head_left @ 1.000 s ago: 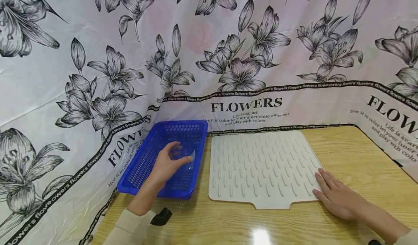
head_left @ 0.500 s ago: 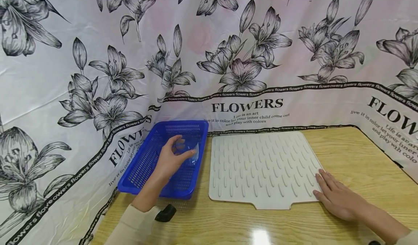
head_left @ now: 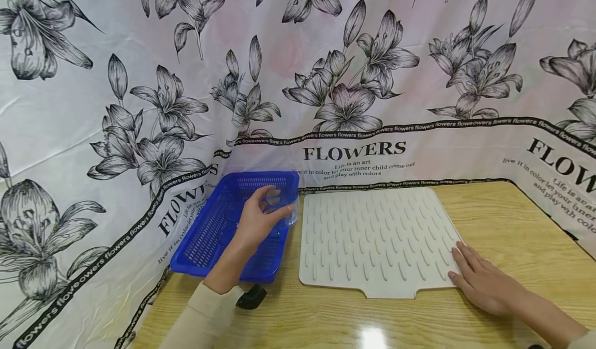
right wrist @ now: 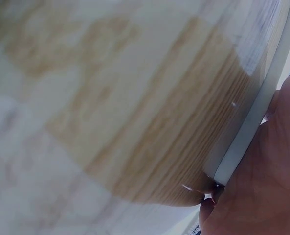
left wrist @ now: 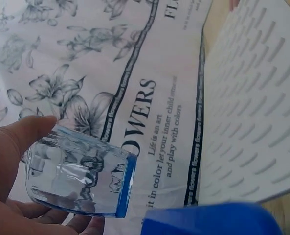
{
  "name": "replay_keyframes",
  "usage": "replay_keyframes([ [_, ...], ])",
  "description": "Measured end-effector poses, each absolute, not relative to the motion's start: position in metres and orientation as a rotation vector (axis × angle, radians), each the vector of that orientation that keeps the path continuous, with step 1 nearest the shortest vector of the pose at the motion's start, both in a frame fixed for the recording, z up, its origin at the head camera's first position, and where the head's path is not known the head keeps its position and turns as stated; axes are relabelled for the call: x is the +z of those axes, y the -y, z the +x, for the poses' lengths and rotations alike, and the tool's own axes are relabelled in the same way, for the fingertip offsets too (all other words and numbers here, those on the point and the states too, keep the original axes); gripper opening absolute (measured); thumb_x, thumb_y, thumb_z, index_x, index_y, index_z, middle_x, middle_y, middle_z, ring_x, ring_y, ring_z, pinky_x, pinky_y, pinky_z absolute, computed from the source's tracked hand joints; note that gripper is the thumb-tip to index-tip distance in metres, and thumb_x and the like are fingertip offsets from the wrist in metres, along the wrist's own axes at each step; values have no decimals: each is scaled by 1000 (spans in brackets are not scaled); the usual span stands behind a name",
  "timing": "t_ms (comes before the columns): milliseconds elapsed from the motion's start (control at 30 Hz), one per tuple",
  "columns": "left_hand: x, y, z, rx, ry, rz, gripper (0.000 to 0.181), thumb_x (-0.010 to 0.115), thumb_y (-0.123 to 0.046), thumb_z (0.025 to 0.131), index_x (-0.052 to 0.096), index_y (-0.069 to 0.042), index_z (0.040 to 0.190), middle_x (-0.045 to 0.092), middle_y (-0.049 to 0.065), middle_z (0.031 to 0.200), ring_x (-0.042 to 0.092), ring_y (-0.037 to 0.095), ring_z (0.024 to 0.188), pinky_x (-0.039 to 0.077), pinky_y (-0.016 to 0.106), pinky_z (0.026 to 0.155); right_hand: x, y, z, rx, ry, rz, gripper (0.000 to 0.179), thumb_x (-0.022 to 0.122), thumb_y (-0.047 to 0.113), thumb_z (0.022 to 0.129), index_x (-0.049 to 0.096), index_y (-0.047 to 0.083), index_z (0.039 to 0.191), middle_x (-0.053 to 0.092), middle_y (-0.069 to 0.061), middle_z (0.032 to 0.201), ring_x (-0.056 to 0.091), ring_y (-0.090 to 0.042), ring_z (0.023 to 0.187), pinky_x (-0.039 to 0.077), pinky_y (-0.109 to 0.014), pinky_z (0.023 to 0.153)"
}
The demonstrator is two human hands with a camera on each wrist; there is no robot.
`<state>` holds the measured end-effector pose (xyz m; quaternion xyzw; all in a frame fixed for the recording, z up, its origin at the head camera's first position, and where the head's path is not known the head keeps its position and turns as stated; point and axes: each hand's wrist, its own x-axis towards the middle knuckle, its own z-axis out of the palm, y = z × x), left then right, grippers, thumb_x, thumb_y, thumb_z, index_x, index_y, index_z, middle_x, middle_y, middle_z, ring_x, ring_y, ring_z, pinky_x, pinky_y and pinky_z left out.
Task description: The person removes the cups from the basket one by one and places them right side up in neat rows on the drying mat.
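My left hand (head_left: 255,224) grips a clear drinking glass (head_left: 293,212) over the right rim of the blue basket (head_left: 247,275). In the left wrist view, thumb and fingers hold the glass (left wrist: 81,176) from opposite sides, and its thick bluish end points away from the palm. My right hand (head_left: 486,283) rests at the right edge of a white draining board (head_left: 382,243) with raised oval ridges. The right wrist view shows that hand (right wrist: 262,171) against the board's thin edge (right wrist: 247,139). Faint transparent shapes inside the basket are too unclear to name.
The board lies flat on a wood-grain table (head_left: 321,318), just right of the basket. A flower-printed cloth (head_left: 363,168) hangs behind the table and along its sides. A black band (head_left: 251,297) sits by my left sleeve.
My left hand has lifted the glass from inside the basket and carried it right and slightly away, to the basket's right rim. The right hand stays on the board's edge.
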<state>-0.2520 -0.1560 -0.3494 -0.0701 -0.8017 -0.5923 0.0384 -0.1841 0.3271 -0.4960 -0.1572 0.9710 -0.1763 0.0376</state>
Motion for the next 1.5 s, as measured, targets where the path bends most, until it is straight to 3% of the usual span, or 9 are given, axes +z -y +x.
replay_keyframes([
  [900,-346,105,-260,-1937,2390,-298,81,82,-21,89,38,-10,156,50,12,150,46,31,141,43,50,111,-497,-327,-183,-517,-3003,-499,69,39,34,112,25,-21,151,17,-43,158,12,-58,148,-26,-12,101],
  [1133,-349,96,-261,-1954,2372,-306,81,82,-20,88,39,-10,156,52,11,146,54,31,122,50,42,95,-498,-326,-181,-513,-3003,-503,68,39,34,112,26,-21,150,17,-43,158,14,-60,146,-25,-11,100],
  [1367,-350,87,-267,-1990,2350,-286,83,83,-18,87,38,-8,156,49,13,150,43,32,144,38,47,117,-498,-326,-182,-512,-3007,-498,69,39,34,112,26,-21,151,17,-42,159,14,-59,147,-26,-14,102],
  [1500,-350,81,-269,-2034,2329,-274,82,83,-15,87,38,-8,156,48,15,151,44,33,143,40,47,115,-498,-326,-182,-528,-2994,-493,69,39,35,112,25,-21,151,16,-42,159,13,-59,147,-27,-14,102],
])
